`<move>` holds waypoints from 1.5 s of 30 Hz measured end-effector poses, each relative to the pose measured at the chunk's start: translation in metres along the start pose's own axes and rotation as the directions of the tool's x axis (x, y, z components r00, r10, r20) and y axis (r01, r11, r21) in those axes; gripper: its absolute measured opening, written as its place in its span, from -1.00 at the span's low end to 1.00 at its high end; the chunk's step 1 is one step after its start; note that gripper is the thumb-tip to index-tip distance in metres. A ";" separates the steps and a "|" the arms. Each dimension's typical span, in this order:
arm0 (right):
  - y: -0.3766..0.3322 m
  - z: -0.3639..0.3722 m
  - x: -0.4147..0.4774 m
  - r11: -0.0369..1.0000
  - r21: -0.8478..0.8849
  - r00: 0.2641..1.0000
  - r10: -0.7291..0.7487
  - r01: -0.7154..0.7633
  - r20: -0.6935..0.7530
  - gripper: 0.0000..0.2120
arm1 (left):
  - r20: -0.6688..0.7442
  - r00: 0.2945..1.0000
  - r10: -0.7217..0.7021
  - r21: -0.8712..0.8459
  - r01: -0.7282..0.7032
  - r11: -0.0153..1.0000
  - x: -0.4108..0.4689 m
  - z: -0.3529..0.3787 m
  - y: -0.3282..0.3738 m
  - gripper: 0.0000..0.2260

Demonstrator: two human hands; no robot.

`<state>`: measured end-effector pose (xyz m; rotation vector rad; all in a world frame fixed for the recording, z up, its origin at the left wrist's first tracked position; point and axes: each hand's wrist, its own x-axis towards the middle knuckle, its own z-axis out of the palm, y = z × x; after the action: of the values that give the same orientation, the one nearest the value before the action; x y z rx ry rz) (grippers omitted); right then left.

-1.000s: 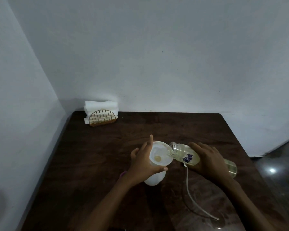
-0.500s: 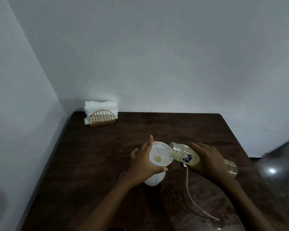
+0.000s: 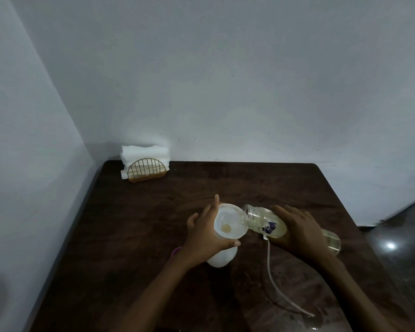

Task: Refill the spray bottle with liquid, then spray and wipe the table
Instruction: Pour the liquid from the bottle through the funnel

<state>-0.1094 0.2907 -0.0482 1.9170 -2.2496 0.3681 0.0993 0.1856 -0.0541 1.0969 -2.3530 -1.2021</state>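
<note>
My left hand (image 3: 201,238) grips a white funnel (image 3: 228,221) seated in the neck of a white bottle (image 3: 219,258) standing on the dark wooden table (image 3: 141,236). My right hand (image 3: 300,231) holds a clear bottle (image 3: 259,218) with a purple label, tilted on its side, its open mouth over the funnel's right rim. Pale yellow liquid fills the clear bottle's lower part and shows in the funnel's centre. A thin white tube (image 3: 272,279) lies on the table below the clear bottle and runs toward the near right edge.
A gold wire holder with white napkins (image 3: 145,167) stands in the far left corner against the wall. A small purple object (image 3: 176,250) peeks out from under my left wrist. Walls close off the table's left and far sides; the floor lies beyond its right edge.
Almost nothing differs. Both hands keep their grips and the clear bottle stays tilted over the funnel.
</note>
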 end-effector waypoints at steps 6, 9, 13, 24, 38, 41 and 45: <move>0.000 -0.001 0.000 1.000 0.003 1.000 -0.008 0.008 -0.002 -0.38 | 0.009 1.000 -0.017 -0.003 0.017 1.000 -0.001 -0.001 0.004 -0.02; 0.000 0.000 -0.001 1.000 -0.007 1.000 -0.009 0.009 -0.005 -0.40 | 0.009 1.000 -0.021 -0.005 0.021 1.000 -0.001 -0.002 0.004 -0.01; 0.001 0.001 -0.002 1.000 -0.008 1.000 0.000 0.000 0.001 -0.39 | 0.016 1.000 -0.020 -0.013 0.021 1.000 -0.001 -0.001 0.004 -0.02; 0.001 0.001 0.000 1.000 -0.011 1.000 0.001 -0.001 0.004 -0.40 | 0.010 1.000 -0.008 -0.011 0.008 1.000 -0.001 -0.002 0.003 -0.02; 0.002 0.001 -0.001 1.000 -0.027 1.000 0.002 -0.002 0.009 -0.39 | 0.010 1.000 0.007 0.009 -0.007 1.000 0.003 0.006 -0.004 0.00; 0.001 0.001 0.000 1.000 -0.030 1.000 -0.001 0.001 0.006 -0.39 | 0.009 1.000 0.003 -0.008 -0.003 1.000 0.003 0.006 -0.005 0.00; 0.000 0.001 0.000 0.999 -0.033 1.000 -0.006 0.006 -0.002 -0.39 | 0.007 1.000 0.008 -0.022 -0.008 1.000 0.002 0.006 -0.007 0.01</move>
<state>-0.1097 0.2900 -0.0491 1.9058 -2.2334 0.3295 0.0979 0.1849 -0.0637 1.0773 -2.3409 -1.2285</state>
